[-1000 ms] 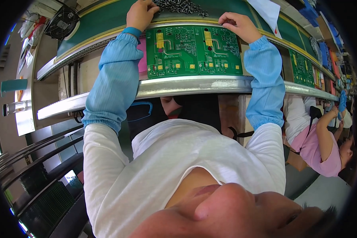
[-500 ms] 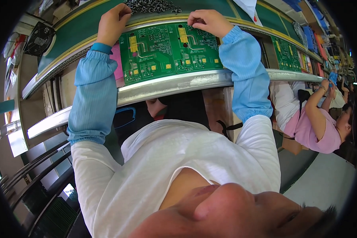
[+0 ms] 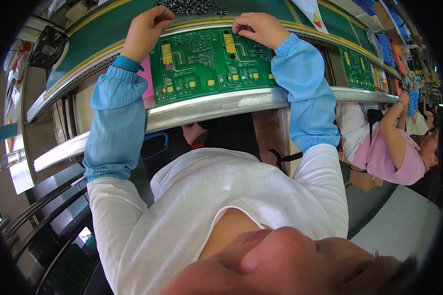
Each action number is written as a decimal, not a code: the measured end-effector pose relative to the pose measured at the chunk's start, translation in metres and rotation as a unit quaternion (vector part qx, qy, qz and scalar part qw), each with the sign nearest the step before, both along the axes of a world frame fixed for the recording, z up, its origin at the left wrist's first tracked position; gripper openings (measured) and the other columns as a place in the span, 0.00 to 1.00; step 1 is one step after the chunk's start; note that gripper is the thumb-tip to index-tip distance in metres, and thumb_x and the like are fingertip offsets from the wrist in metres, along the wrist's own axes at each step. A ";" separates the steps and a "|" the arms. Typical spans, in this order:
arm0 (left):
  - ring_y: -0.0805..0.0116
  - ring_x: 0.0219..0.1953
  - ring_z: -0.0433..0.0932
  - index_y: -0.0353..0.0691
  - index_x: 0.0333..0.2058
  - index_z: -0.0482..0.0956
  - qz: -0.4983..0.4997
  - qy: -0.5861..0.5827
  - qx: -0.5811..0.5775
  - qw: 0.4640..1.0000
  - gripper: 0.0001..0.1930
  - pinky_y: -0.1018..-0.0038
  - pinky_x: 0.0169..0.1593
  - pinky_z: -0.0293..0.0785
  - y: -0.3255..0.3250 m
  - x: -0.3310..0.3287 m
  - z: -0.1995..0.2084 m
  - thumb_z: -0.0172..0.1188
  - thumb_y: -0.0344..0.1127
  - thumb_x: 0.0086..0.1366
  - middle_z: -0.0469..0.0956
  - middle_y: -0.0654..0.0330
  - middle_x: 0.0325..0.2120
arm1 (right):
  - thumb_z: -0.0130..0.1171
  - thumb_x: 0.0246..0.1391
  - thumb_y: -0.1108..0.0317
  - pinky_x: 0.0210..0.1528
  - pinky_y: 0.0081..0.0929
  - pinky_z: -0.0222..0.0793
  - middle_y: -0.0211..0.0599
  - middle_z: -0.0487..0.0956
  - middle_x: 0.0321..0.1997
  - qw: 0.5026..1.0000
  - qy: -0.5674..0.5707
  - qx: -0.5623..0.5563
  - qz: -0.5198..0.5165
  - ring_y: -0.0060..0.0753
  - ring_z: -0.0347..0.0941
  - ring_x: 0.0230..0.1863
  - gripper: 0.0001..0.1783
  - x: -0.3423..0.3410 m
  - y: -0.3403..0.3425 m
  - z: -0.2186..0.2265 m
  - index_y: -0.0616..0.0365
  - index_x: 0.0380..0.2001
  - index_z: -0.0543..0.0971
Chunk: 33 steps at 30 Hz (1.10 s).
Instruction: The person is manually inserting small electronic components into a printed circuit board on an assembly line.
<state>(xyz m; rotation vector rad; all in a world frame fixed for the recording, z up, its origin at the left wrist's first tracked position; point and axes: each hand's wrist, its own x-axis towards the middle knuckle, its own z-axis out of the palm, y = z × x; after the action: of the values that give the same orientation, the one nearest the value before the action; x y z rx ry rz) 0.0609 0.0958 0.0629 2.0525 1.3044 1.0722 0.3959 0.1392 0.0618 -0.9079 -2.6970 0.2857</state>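
A green printed circuit board (image 3: 206,73), with yellow patches and white print, lies between two metal rails in front of me. My left hand (image 3: 146,30) hovers over its far left corner, thumb and fingers pinched together; whatever they may hold is too small to make out. Just beyond, a heap of small black components with metal legs (image 3: 184,7) rests on the green surface. My right hand (image 3: 262,29) is at the board's far right edge with fingers curled and fingertips pressed together. Anything between those fingertips is hidden.
The near metal rail (image 3: 221,104) crosses in front of my body. A pink sheet (image 3: 146,81) shows beside the board's left edge. Further right sits another green board (image 3: 357,69), near a co-worker in pink (image 3: 391,155). A black fan (image 3: 48,46) stands at the left.
My left hand has moved right and slightly nearer, away from the component heap. The board has shifted a little to the right. My right hand has barely moved.
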 end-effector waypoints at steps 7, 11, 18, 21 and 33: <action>0.75 0.38 0.78 0.34 0.43 0.78 -0.036 0.039 -0.027 0.998 0.08 0.77 0.44 0.75 -0.005 0.004 0.002 0.59 0.23 0.66 0.80 0.62 0.33 | 0.61 0.58 0.64 0.40 0.36 0.75 0.26 0.79 0.36 0.999 -0.039 0.020 -0.016 0.37 0.79 0.39 0.04 -0.003 -0.004 0.005 0.45 0.37 0.80; 0.74 0.38 0.78 0.34 0.42 0.77 -0.052 0.059 -0.019 0.997 0.07 0.76 0.44 0.75 -0.005 0.006 0.002 0.59 0.23 0.65 0.80 0.60 0.33 | 0.61 0.58 0.63 0.41 0.35 0.75 0.26 0.80 0.36 0.999 -0.033 0.026 -0.007 0.36 0.79 0.39 0.05 -0.002 -0.003 0.004 0.44 0.38 0.81; 0.65 0.36 0.80 0.34 0.39 0.77 -0.068 0.070 0.002 0.995 0.07 0.71 0.42 0.75 -0.006 0.007 -0.002 0.60 0.22 0.62 0.80 0.56 0.31 | 0.62 0.59 0.68 0.40 0.28 0.75 0.32 0.82 0.37 0.995 0.047 0.078 -0.051 0.32 0.79 0.36 0.10 -0.018 0.017 0.008 0.52 0.44 0.80; 0.70 0.36 0.78 0.33 0.39 0.76 -0.083 0.104 0.015 0.991 0.07 0.73 0.42 0.74 -0.005 0.006 0.000 0.60 0.21 0.62 0.79 0.57 0.31 | 0.62 0.54 0.66 0.37 0.39 0.73 0.39 0.78 0.33 0.962 0.173 0.198 0.072 0.47 0.78 0.37 0.06 -0.035 0.016 0.021 0.55 0.33 0.78; 0.51 0.34 0.79 0.37 0.34 0.75 -0.100 0.154 0.040 0.982 0.05 0.59 0.37 0.73 -0.010 0.010 -0.001 0.61 0.27 0.59 0.79 0.53 0.29 | 0.58 0.54 0.67 0.37 0.40 0.74 0.34 0.76 0.31 0.973 0.112 0.194 -0.053 0.43 0.77 0.38 0.03 -0.051 0.012 0.019 0.48 0.32 0.78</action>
<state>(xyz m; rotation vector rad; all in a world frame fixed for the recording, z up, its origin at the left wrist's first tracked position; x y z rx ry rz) 0.0712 0.0859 0.0616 2.4259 1.1773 0.7504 0.3446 0.1510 0.0805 -0.8385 -2.3675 -0.1508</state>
